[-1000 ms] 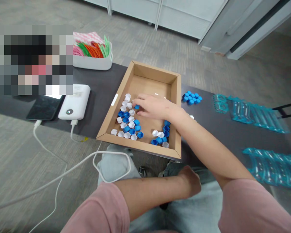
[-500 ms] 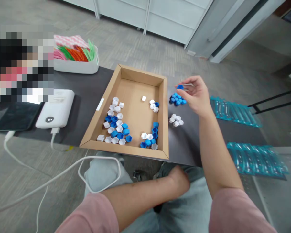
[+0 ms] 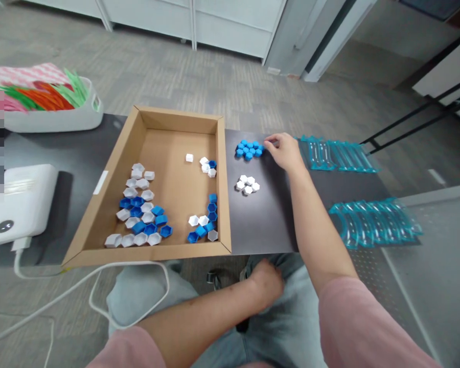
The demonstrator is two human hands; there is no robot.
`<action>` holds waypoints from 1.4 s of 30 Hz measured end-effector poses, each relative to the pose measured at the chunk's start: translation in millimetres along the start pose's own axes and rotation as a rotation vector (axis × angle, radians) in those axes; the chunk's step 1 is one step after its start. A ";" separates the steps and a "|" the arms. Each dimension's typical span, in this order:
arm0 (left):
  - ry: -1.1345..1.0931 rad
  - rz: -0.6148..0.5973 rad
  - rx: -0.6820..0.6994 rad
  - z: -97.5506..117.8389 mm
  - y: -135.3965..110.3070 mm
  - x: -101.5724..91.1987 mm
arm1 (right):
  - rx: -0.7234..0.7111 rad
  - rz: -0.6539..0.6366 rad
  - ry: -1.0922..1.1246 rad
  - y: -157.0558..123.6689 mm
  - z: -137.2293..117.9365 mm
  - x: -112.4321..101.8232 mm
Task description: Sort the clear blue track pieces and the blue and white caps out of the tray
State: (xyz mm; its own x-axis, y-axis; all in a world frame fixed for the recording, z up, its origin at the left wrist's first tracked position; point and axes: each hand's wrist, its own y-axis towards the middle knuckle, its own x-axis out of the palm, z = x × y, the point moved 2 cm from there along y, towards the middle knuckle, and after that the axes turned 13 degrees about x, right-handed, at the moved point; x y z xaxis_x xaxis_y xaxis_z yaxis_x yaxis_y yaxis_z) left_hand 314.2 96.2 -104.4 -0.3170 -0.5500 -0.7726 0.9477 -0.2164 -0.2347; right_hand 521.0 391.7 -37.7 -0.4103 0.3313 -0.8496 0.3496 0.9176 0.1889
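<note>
My right hand (image 3: 285,151) reaches over the dark table, its thumb and forefinger pinched at the right end of a flat cluster of blue hexagonal pieces (image 3: 248,149). The fingertips are against the outermost blue piece and partly hide it. Closer to me, a smaller group of white hexagonal pieces (image 3: 247,185) lies packed together. Left of both groups stands a shallow cardboard box (image 3: 224,204) holding loose blue and white hexagonal cups, many with their hollow side showing. My left hand (image 3: 268,283) rests on my lap below the table edge, its fingers hidden.
Teal clear plastic packs (image 3: 375,222) lie in two rows on the right. A white power bank (image 3: 21,202) with a cable (image 3: 88,273) is at the left. Behind it a white basket (image 3: 53,120) holds colourful fuzzy sticks and a checked cloth.
My right hand has lowered the blue hexagonal piece from above the table to the right end of the blue cluster. The view has swung right. My left hand stays on my lap.
</note>
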 end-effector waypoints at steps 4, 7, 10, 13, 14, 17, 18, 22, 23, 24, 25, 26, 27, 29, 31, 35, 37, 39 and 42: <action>-0.008 -0.017 -0.008 0.0 -1.7 -2.8 | 0.016 -0.090 0.005 -1.0 -0.5 1.3; -0.011 -0.017 -0.019 -0.1 -3.4 -4.2 | 0.014 -0.176 0.055 -3.7 -5.1 2.4; -0.015 -0.014 -0.025 0.2 -5.2 -5.4 | 0.007 -0.212 0.104 -7.2 -9.9 4.0; -0.017 -0.013 -0.027 0.8 -6.1 -7.2 | -0.004 -0.236 0.121 -8.8 -11.4 5.7; -0.016 -0.013 -0.027 1.1 -6.3 -7.9 | -0.006 -0.231 0.118 -8.5 -11.0 5.9; -0.007 -0.007 -0.027 1.7 -7.0 -9.4 | -0.022 -0.158 0.087 -6.6 -10.3 4.4; -0.003 -0.004 -0.027 1.8 -7.3 -9.5 | -0.037 -0.126 0.075 -6.3 -11.0 3.4; 0.002 0.010 -0.024 2.3 -7.2 -8.0 | -0.113 -0.029 0.070 -12.6 -23.3 -2.7; 0.000 0.014 -0.022 2.5 -6.6 -7.3 | -0.128 -0.018 0.079 -16.3 -28.9 -4.5; -0.005 0.018 -0.018 2.7 -5.6 -6.5 | -0.144 -0.013 0.089 -20.8 -35.3 -6.3; -0.010 0.022 -0.016 3.0 -4.3 -5.8 | -0.160 -0.014 0.101 -26.1 -42.7 -8.2; -0.015 0.027 -0.015 3.3 -2.8 -5.2 | -0.178 -0.023 0.115 -32.0 -51.0 -9.9; -0.020 0.033 -0.017 3.6 -1.1 -4.6 | -0.199 -0.038 0.130 -38.7 -60.4 -11.5; -0.029 0.044 -0.019 4.4 2.2 -3.6 | -0.246 -0.085 0.169 -54.0 -82.8 -14.0; -0.036 0.056 -0.018 5.0 4.6 -2.6 | -0.317 -0.155 0.221 -72.3 -110.8 -14.5; -0.057 0.077 -0.028 3.4 6.7 -1.2 | -0.613 -0.466 0.273 -117.7 -180.6 -1.6; -0.071 0.085 -0.047 0.9 7.0 -1.4 | -0.755 -0.630 0.184 -140.3 -213.0 12.0; -0.086 0.098 -0.064 -1.8 7.4 -2.6 | -0.818 -0.714 0.053 -157.5 -237.4 26.7; -0.107 0.125 -0.081 -4.3 8.5 -5.8 | -0.834 -0.755 -0.059 -171.7 -257.2 43.2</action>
State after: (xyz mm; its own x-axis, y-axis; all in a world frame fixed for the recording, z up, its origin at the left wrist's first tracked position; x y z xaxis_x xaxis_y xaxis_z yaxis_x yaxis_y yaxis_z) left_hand 324.2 101.1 -104.5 -0.1943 -0.6519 -0.7330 0.9786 -0.0777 -0.1903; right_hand 226.6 305.0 19.8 -0.2303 -0.3615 -0.9035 -0.6528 0.7459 -0.1320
